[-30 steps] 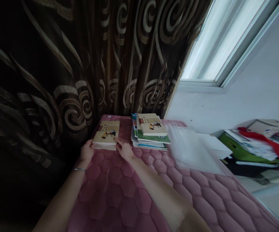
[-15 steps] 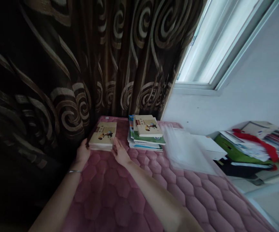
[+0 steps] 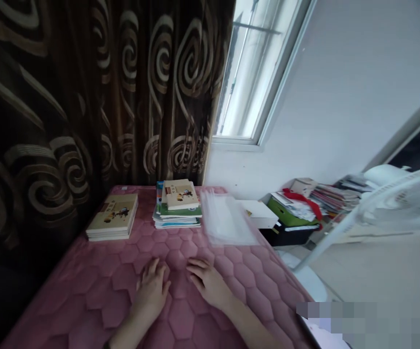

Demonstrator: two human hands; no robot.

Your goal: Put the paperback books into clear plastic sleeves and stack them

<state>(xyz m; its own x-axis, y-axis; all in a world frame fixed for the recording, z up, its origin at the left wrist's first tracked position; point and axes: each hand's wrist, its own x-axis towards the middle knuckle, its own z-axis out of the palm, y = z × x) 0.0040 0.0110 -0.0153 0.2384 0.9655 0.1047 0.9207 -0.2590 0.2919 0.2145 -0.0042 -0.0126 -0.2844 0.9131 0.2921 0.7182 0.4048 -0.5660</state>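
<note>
Lying loosely spread over the pink mattress (image 3: pixel 181 317), the fingers of the left hand (image 3: pixel 152 288) and right hand (image 3: pixel 210 282) grip nothing. Beyond the left fingertips, leftward, sits a neat book stack (image 3: pixel 113 215); straight past both sets, a mixed book pile (image 3: pixel 178 212); past the right ones, plastic sheets (image 3: pixel 227 222).

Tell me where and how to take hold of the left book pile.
Probably low on its left and right sides, by the near corners, coming from the near side. The pile lies flat with edges roughly aligned, so both sides could be squeezed together; the curtain hangs beyond it.
</note>
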